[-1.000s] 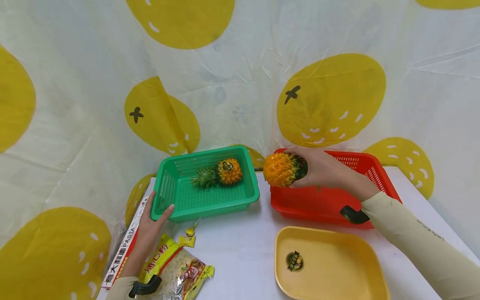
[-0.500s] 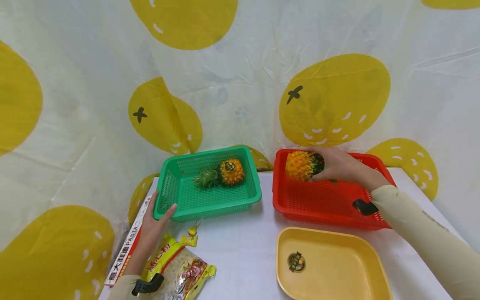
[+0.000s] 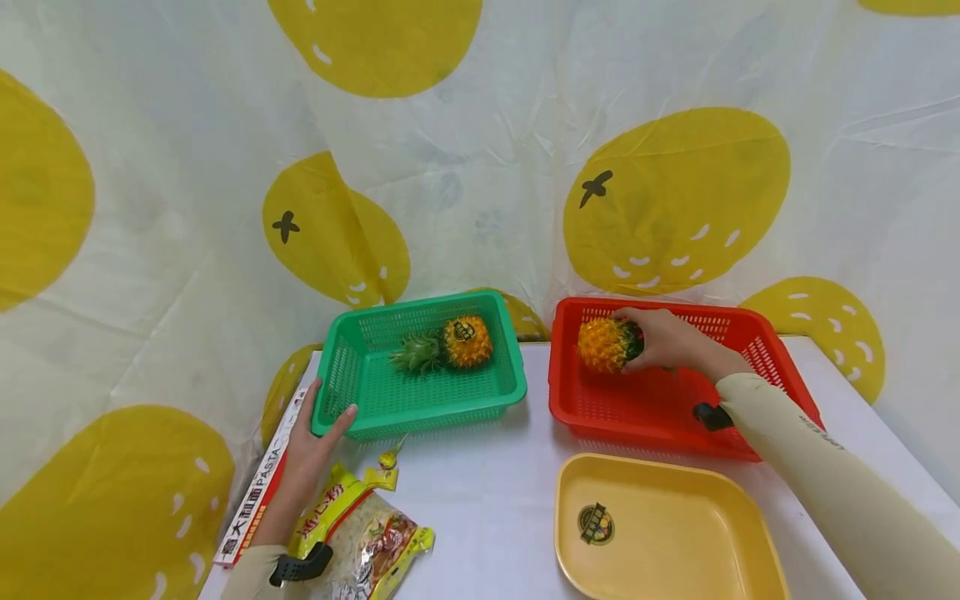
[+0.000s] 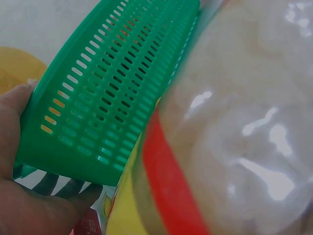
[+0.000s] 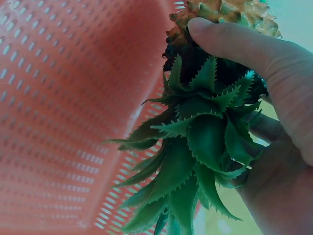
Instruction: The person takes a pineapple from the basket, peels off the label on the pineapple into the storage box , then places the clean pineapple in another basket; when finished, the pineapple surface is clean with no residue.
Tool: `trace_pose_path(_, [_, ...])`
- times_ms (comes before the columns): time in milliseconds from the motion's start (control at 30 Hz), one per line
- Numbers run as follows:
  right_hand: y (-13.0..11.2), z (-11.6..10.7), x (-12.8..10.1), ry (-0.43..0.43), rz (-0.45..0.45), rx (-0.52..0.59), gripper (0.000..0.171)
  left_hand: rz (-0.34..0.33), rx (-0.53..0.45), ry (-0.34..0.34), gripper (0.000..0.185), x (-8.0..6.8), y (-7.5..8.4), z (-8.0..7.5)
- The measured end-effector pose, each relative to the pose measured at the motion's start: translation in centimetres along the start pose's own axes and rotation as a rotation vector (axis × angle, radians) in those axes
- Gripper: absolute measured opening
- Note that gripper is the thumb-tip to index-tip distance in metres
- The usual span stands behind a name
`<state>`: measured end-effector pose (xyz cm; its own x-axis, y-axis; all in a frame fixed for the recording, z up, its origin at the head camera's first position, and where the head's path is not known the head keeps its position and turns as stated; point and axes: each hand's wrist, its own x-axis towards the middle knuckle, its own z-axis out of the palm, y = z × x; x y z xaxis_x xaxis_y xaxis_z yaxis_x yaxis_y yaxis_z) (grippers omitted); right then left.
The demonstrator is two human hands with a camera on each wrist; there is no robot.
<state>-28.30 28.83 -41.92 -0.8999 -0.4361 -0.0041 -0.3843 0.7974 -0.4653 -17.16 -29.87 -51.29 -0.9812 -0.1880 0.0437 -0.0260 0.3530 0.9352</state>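
Observation:
My right hand (image 3: 663, 340) grips a small orange pineapple (image 3: 602, 344) by its leafy end, low inside the red basket (image 3: 738, 437). In the right wrist view my thumb (image 5: 234, 41) curls over the fruit above its green crown (image 5: 195, 147), with the red basket wall (image 5: 58, 98) behind. My left hand (image 3: 318, 429) holds the near left corner of the green basket (image 3: 352, 387), thumb on its front rim. Another pineapple (image 3: 465, 342) lies on its side in the green basket. The left wrist view shows the green basket wall (image 4: 107, 88) against my palm (image 4: 19, 161).
A yellow tray (image 3: 720, 533) with a round sticker sits near the front right. A clear bag of pasta (image 3: 367, 542) and a flat pasta box (image 3: 255, 500) lie under my left forearm. A white cloth with yellow shapes hangs close behind the white table (image 3: 480, 492).
My right hand has carried the pineapple from above the gap between the baskets rightward and down into the red basket. The left hand has stayed on the green basket's corner.

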Motion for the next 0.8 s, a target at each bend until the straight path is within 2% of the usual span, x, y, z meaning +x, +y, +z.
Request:
trace_pose_path(167, [1.0,1.0,0.5,-0.005,-0.001,0.012,0.085,0.000,0.005,-0.003,0.094,0.1,0.3,0.0])
trace_pose_path(433, [2.0,2.0,0.9,0.024,-0.062,0.002,0.081,-0.020,-0.015,-0.013,0.093,-0.1,0.5,0.2])
trace_pose_path(800, [2.4,3.0,1.6,0.032,-0.057,0.030,0.082,-0.011,-0.055,-0.010,0.093,-0.1,0.4,0.1])
